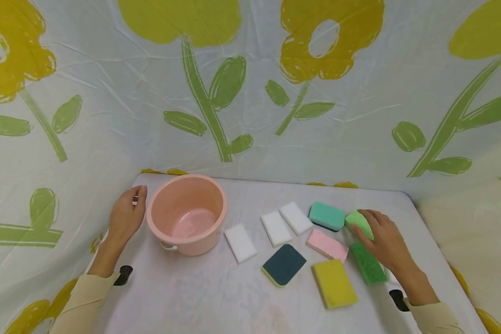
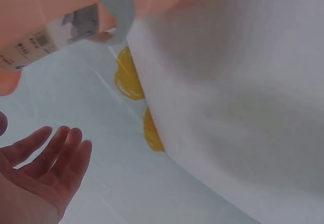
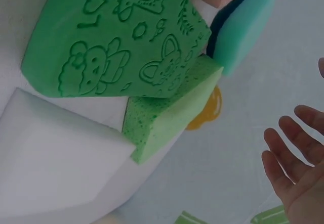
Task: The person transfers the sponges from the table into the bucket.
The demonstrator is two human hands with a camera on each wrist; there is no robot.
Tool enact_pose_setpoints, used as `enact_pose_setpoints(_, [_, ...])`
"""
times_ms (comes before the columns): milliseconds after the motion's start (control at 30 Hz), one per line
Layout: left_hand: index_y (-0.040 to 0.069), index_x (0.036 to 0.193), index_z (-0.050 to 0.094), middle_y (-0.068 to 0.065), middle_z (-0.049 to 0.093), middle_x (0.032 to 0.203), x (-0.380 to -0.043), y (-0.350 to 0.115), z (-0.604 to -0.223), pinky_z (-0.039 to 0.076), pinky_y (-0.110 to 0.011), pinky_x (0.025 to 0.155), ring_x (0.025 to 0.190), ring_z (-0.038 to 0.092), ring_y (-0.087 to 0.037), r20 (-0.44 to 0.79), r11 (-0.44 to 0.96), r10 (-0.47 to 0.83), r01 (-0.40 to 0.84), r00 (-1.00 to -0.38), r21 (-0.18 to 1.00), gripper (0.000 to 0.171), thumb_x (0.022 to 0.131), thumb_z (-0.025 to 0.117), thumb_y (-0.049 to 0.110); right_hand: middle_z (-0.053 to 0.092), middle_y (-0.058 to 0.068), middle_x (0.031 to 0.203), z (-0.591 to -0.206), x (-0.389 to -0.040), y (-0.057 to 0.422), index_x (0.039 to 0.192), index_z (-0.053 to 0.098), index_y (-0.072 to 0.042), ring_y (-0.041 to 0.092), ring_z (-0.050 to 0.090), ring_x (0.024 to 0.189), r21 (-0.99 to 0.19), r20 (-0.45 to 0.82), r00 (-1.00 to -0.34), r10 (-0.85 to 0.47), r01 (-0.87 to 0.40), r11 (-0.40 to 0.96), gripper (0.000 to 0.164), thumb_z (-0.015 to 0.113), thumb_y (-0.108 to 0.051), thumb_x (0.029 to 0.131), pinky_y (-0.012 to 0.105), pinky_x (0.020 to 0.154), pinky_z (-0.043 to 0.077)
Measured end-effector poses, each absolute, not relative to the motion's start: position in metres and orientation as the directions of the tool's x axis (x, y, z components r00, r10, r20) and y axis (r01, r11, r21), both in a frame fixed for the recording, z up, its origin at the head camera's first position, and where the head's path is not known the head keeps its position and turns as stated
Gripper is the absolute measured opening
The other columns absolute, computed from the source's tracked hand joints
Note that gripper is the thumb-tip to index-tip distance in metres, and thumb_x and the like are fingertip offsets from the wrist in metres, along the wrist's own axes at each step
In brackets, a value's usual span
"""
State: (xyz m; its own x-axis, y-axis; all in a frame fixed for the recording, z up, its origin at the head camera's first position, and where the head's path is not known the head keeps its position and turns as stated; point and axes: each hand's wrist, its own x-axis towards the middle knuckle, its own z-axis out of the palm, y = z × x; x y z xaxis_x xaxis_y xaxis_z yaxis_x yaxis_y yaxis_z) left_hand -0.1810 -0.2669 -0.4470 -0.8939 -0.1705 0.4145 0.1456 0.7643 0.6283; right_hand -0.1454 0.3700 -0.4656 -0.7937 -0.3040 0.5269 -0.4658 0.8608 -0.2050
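At the right of the table, my right hand point(image 1: 382, 234) hovers close over a light green sponge point(image 1: 358, 221), overlapping it in the head view. The right wrist view has this hand point(image 3: 301, 158) with spread, slightly bent fingers and nothing held, apart from the light green sponge point(image 3: 169, 113). A darker green sponge point(image 1: 368, 263) lies nearer to me; its face point(image 3: 121, 47) carries stamped animal drawings. To the left, my left hand point(image 1: 127, 213) is beside a pink bucket point(image 1: 210, 239), its fingers point(image 2: 76, 158) relaxed and holding nothing.
Mid-table lie white sponges point(image 1: 240, 243), a dark-topped sponge point(image 1: 285, 265), a yellow sponge point(image 1: 335, 284), a pink sponge point(image 1: 327, 245) and a teal sponge point(image 1: 327, 215). Another white sponge point(image 3: 55, 158) sits partly behind my right wrist. Flower-printed cloth point(image 1: 250, 116) hangs behind the table.
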Motion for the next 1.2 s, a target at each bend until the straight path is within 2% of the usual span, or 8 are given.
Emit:
enact_pose_setpoints(100, [-0.003,0.117,0.062,-0.02,0.065,0.102,-0.18,-0.263,-0.441,0.05,-0.046,0.076,0.088,0.062,-0.034,0.398,0.732,-0.188,0.143,-0.898,0.667,0.047,0.102,0.04,0.036,0.057,0.023,0.114,-0.464,-0.145,0.362,0.118,0.058,0.001,0.042,0.05,0.105,-0.204,0.525,-0.793,-0.308,-0.469,0.859,0.051,0.079,-0.013,0.073,0.059,0.086,0.038])
enact_pose_setpoints(267, [0.004,0.117,0.063,-0.015,0.067,0.104,-0.177,-0.256,-0.429,0.047,-0.018,0.066,0.09,0.064,-0.025,0.314,0.666,-0.206,0.102,-0.927,0.739,0.051,0.1,0.038,0.045,0.059,0.022,0.112,-0.461,-0.148,0.351,0.118,0.058,0.002,0.041,0.053,0.103,-0.192,0.552,-0.76,-0.343,-0.517,0.834,0.051,0.078,-0.012,0.073,0.057,0.085,0.041])
enact_pose_setpoints(367, [0.004,0.12,0.062,-0.016,0.067,0.104,-0.174,-0.252,-0.423,0.045,-0.01,0.064,0.091,0.063,-0.026,0.298,0.633,-0.198,0.11,-0.934,0.767,0.051,0.1,0.038,0.045,0.059,0.02,0.111,-0.46,-0.15,0.344,0.118,0.058,0.001,0.04,0.054,0.102,-0.203,0.553,-0.756,-0.351,-0.531,0.823,0.05,0.078,-0.012,0.074,0.056,0.085,0.041])
enact_pose_setpoints(533, [0.006,0.118,0.064,-0.013,0.067,0.102,-0.17,-0.246,-0.417,0.047,-0.013,0.063,0.088,0.062,-0.023,0.267,0.586,-0.206,0.1,-0.941,0.804,0.05,0.099,0.04,0.045,0.056,0.019,0.117,-0.459,-0.148,0.33,0.122,0.057,-0.001,0.037,0.052,0.105,-0.257,0.506,-0.801,-0.32,-0.495,0.83,0.052,0.078,-0.013,0.075,0.056,0.086,0.042])
enact_pose_setpoints(633, [0.006,0.115,0.065,-0.012,0.066,0.101,-0.169,-0.244,-0.415,0.047,-0.016,0.062,0.084,0.059,-0.017,0.233,0.55,-0.224,0.075,-0.946,0.832,0.048,0.098,0.044,0.046,0.055,0.018,0.119,-0.459,-0.147,0.32,0.123,0.057,-0.001,0.035,0.052,0.105,-0.278,0.492,-0.81,-0.32,-0.494,0.824,0.053,0.077,-0.014,0.076,0.055,0.085,0.045])
enact_pose_setpoints(767, [0.005,0.114,0.067,-0.012,0.066,0.099,-0.168,-0.241,-0.413,0.047,-0.019,0.061,0.078,0.056,-0.013,0.193,0.507,-0.234,0.05,-0.953,0.86,0.045,0.095,0.051,0.044,0.056,0.016,0.118,-0.459,-0.148,0.308,0.122,0.057,0.0,0.032,0.053,0.104,-0.286,0.501,-0.794,-0.344,-0.527,0.801,0.052,0.078,-0.014,0.076,0.05,0.083,0.047])
enact_pose_setpoints(1067, [0.0,0.119,0.064,-0.02,0.064,0.113,-0.166,-0.244,-0.417,0.049,-0.014,0.071,0.092,0.06,-0.02,0.108,0.377,-0.187,0.03,-0.977,0.926,0.041,0.096,0.054,0.032,0.058,0.012,0.118,-0.463,-0.15,0.282,0.122,0.058,-0.005,0.029,0.054,0.107,-0.276,0.497,-0.756,-0.426,-0.604,0.748,0.047,0.075,-0.016,0.08,0.045,0.086,0.045])
enact_pose_setpoints(1200, [-0.001,0.121,0.063,-0.022,0.063,0.116,-0.166,-0.246,-0.419,0.05,-0.014,0.073,0.093,0.06,-0.016,0.098,0.339,-0.161,0.038,-0.982,0.94,0.04,0.096,0.055,0.029,0.06,0.013,0.117,-0.465,-0.15,0.274,0.119,0.06,-0.003,0.03,0.055,0.106,-0.255,0.519,-0.731,-0.443,-0.626,0.737,0.048,0.077,-0.018,0.077,0.046,0.085,0.048])
